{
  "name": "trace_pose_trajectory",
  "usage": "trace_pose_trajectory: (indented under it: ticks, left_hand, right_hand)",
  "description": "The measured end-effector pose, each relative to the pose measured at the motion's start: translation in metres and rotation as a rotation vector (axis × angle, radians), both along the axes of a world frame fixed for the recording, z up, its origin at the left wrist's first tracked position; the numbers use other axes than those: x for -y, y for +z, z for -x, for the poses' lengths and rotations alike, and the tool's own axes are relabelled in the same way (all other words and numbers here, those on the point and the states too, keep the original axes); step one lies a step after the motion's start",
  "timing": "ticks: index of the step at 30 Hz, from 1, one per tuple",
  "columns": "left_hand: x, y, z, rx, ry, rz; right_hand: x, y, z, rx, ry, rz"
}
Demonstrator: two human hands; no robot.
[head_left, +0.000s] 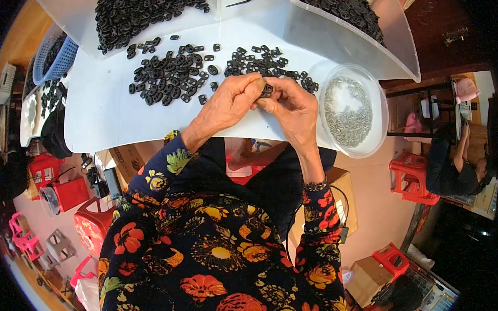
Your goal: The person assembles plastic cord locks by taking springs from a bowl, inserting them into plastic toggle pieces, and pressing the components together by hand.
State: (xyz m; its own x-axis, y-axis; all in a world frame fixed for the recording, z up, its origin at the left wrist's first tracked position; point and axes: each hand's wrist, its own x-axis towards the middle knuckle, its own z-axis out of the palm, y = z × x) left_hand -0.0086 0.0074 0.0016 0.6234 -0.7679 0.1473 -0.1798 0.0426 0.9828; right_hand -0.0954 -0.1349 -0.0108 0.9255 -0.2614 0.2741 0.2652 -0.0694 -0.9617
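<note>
Over the near edge of the white table [103, 125], my left hand [227, 105] and my right hand [292, 110] meet fingertip to fingertip. Between them is a small black plastic cord-lock piece [267, 90], pinched by both and partly covered by the fingers. Loose oval two-holed black cord-lock bodies [170, 75] lie spread to the left of my hands. Smaller black pieces [253, 61] are scattered just beyond my fingers. Beside my right hand stands a round clear tub [381, 113] with many small silver metal pieces that look like springs [350, 120].
A translucent bin [344, 43] heaped with black parts stands at the far right. More black parts [143, 15] fill another translucent tray at the far left. A blue basket [61, 55] is at the left. Another person [455, 163] sits at the right, near red stools [411, 176].
</note>
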Motion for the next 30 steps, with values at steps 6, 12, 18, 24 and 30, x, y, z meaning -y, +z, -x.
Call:
trace_pose_trajectory:
  ticks: [6, 12, 18, 24, 30]
  left_hand:
    - [-0.002, 0.001, 0.002, 0.014, 0.015, 0.014]
    - [-0.001, -0.002, 0.003, 0.031, -0.003, 0.012]
    - [-0.002, -0.001, 0.003, 0.032, -0.022, 0.011]
    - [-0.001, 0.002, 0.003, 0.044, -0.031, -0.001]
    - [-0.003, 0.000, 0.003, 0.040, -0.041, 0.012]
  right_hand:
    - [-0.002, 0.002, 0.000, 0.021, -0.055, 0.161]
    - [-0.010, 0.014, 0.003, -0.024, -0.125, 0.318]
    - [-0.010, 0.015, 0.003, -0.004, -0.107, 0.374]
    - [-0.009, 0.014, 0.005, -0.018, -0.122, 0.388]
    - [-0.012, 0.016, 0.006, 0.016, -0.129, 0.437]
